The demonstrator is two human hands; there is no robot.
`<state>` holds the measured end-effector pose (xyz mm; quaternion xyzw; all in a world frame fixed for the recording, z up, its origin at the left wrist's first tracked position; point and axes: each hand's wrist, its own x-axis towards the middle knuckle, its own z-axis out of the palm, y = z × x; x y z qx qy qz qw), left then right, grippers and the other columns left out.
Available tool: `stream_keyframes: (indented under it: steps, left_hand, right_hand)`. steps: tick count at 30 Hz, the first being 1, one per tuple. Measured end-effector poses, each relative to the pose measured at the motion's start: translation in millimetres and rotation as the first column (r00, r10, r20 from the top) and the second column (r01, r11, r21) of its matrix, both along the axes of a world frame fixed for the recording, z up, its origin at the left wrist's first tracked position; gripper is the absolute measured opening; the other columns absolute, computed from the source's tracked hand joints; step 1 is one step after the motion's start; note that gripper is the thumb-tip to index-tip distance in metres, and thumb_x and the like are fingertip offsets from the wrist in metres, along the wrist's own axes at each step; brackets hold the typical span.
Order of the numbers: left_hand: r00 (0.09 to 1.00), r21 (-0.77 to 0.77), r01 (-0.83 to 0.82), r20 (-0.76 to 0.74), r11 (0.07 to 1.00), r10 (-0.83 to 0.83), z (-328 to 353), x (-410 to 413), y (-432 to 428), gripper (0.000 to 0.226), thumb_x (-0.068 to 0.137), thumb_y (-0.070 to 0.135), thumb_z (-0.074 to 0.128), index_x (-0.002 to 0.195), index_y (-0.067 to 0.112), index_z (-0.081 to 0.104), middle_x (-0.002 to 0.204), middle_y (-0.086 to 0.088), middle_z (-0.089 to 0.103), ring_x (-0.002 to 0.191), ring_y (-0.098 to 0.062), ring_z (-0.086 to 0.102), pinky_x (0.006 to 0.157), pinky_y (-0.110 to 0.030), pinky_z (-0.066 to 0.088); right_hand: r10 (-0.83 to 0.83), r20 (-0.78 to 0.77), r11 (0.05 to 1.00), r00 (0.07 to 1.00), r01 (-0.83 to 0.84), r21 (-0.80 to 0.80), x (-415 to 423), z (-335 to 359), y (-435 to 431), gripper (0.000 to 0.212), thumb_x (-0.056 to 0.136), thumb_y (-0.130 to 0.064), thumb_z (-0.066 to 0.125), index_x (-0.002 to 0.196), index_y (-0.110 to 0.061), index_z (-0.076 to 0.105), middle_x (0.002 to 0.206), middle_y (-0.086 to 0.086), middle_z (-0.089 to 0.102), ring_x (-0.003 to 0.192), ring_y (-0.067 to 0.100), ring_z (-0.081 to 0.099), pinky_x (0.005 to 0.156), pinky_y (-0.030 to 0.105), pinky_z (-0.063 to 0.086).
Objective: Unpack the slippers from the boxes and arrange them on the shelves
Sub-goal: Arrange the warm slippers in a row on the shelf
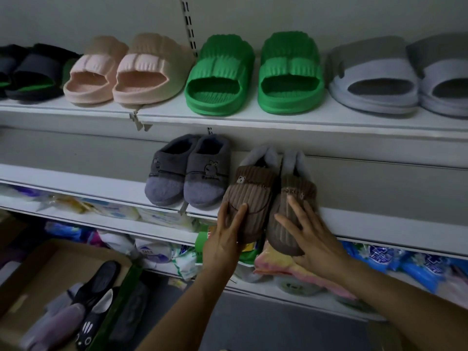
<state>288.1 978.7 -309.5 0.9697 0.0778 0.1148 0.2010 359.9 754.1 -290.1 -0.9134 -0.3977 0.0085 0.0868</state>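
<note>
- White shop shelving fills a dim frame, and the upper shelf (253, 122) carries pairs in a row with toes forward: a black pair (33, 72) at the upper left, then pink slides (121, 72), green slides (253, 74) and grey slides (374, 77)
- On the middle shelf (379, 219), at the centre of the frame, a grey plush pair (190, 176) stands square to the edge
- Just right of it lie the brown corduroy slippers (253, 188), heels on the shelf and toes hanging past its front edge, probably only partly pushed in
- Left hand (229, 228) lies on the toe of one brown slipper, fingers nearly straight and thumb at its side
- Right hand (307, 234) rests flat on the other, fingers spread; the hands are apart, one per slipper, likely to slide the two back together and keep them parallel
- At the lower left a cardboard box (50, 252) holds dark slippers (96, 295) not yet unpacked; how many is unclear, since the corner is blurred
- Packaged goods (417, 264) beneath the middle shelf are too dark to identify
- Black and grey pairs are cut off by the frame edges
</note>
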Motion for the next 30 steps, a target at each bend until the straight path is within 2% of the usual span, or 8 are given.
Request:
stream_keyframes:
  steps: [3,9,12,16,18,22,25,30]
  left_hand:
    - [0.991,0.086,-0.038,-0.124,0.996,0.049,9,25,-1,0.089,0.081,0.029,0.068,0.147,0.045,0.009,0.158,-0.006,0.003,0.101,-0.033,0.061,0.066,-0.040,0.054]
    - [0.986,0.148,-0.058,-0.144,0.987,0.080,9,54,1,0.087,0.080,0.030,0.068,0.143,0.044,0.010,0.151,-0.008,0.014,0.093,-0.029,0.062,0.058,-0.034,0.047]
    - [0.983,0.163,-0.045,-0.168,0.986,0.073,9,54,3,0.089,0.078,0.032,0.069,0.145,0.043,0.011,0.152,-0.009,0.013,0.096,-0.030,0.062,0.060,-0.034,0.048]
    - [0.965,0.044,0.041,-0.262,0.998,-0.028,27,45,13,0.099,0.074,0.037,0.075,0.149,0.034,0.011,0.150,-0.008,0.017,0.113,-0.031,0.055,0.080,-0.042,0.054]
    - [0.975,0.003,0.006,-0.220,1.000,-0.005,46,28,16,0.089,0.078,0.039,0.071,0.149,0.028,0.017,0.142,-0.007,0.034,0.117,-0.029,0.052,0.086,-0.041,0.050]
    - [0.992,-0.063,-0.099,0.071,0.993,0.104,81,-27,25,0.060,0.085,0.038,0.064,0.138,0.027,0.039,0.128,0.000,0.051,0.111,-0.021,0.054,0.081,-0.037,0.050]
    - [0.972,-0.113,-0.125,0.188,0.986,0.144,95,-76,38,0.049,0.088,0.036,0.061,0.133,0.031,0.043,0.123,0.008,0.053,0.099,-0.015,0.059,0.072,-0.036,0.053]
    - [0.959,-0.098,-0.225,0.152,0.969,0.238,102,-147,89,0.050,0.089,0.037,0.060,0.135,0.033,0.041,0.122,0.010,0.054,0.093,-0.009,0.060,0.070,-0.036,0.054]
  right_hand:
    - [-0.013,-0.021,0.999,1.000,0.012,-0.047,32,1,-1,0.107,0.070,-0.020,0.074,0.149,-0.036,0.004,0.152,-0.003,-0.036,0.146,0.035,-0.006,0.111,0.045,0.033]
    - [-0.032,-0.022,0.998,0.999,0.031,-0.054,57,8,11,0.110,0.070,-0.009,0.073,0.148,-0.039,0.003,0.151,-0.005,-0.037,0.145,0.035,0.005,0.102,0.040,0.045]
    - [-0.061,0.002,0.993,0.998,0.060,-0.102,55,8,13,0.109,0.070,-0.017,0.075,0.146,-0.040,0.000,0.152,-0.001,-0.034,0.141,0.037,0.014,0.103,0.046,0.042]
    - [-0.157,0.034,0.967,0.987,0.160,-0.200,41,31,26,0.096,0.073,-0.046,0.070,0.148,-0.035,0.011,0.157,0.006,-0.017,0.137,0.034,0.020,0.108,0.049,0.027]
    - [-0.162,0.045,0.981,0.986,0.166,-0.103,26,48,35,0.077,0.079,-0.045,0.064,0.145,-0.030,0.027,0.158,0.005,0.000,0.138,0.029,0.024,0.107,0.044,0.030]
    - [-0.060,0.066,0.968,0.996,0.042,0.247,-8,71,52,0.045,0.079,-0.028,0.066,0.123,-0.021,0.056,0.147,0.002,0.037,0.125,0.026,0.047,0.094,0.040,0.047]
    - [0.031,0.057,0.925,0.998,-0.050,0.376,-32,82,76,0.040,0.078,-0.025,0.060,0.118,-0.019,0.057,0.136,0.001,0.047,0.115,0.027,0.054,0.089,0.043,0.049]
    - [0.145,0.080,0.898,0.986,-0.165,0.408,-71,92,136,0.042,0.080,-0.025,0.059,0.121,-0.021,0.056,0.133,0.001,0.049,0.115,0.023,0.054,0.088,0.034,0.048]
